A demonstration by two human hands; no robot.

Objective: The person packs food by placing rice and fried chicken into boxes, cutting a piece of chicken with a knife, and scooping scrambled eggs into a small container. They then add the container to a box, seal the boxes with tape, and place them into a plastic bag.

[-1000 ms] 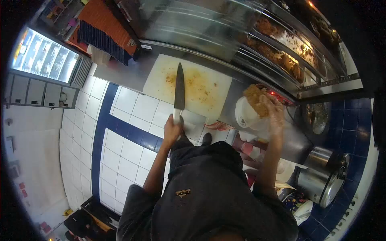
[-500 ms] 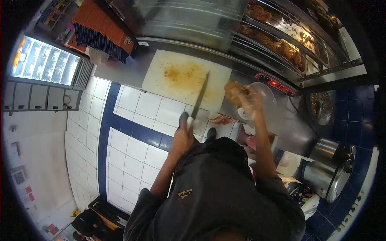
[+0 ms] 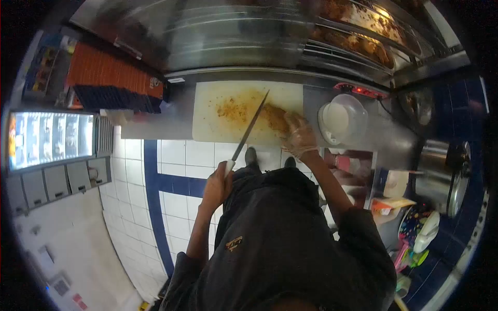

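My left hand [image 3: 218, 181] is closed round the white handle of a long kitchen knife [image 3: 251, 124]. Its blade slants up and to the right over the white cutting board [image 3: 207, 129]. My right hand [image 3: 301, 135], in a clear plastic glove, has its fingers on a piece of fried chicken [image 3: 275, 118] at the right part of the board. The glove hides part of the piece. The blade is just left of the chicken. Brown crumbs [image 3: 231, 110] and yellowish stains mark the middle of the board.
A clear plastic bowl [image 3: 355, 116] rests on a white scale [image 3: 329, 136] right of the board. Behind the counter is a display case with trays of fried food [image 3: 353, 44]. Folded boxes [image 3: 114, 78] stack at left; a metal pot [image 3: 436, 171] stands at right.
My right hand has brought the fried chicken from beside the clear bowl leftward onto the cutting board. My left hand still grips the knife, and the view has shifted.
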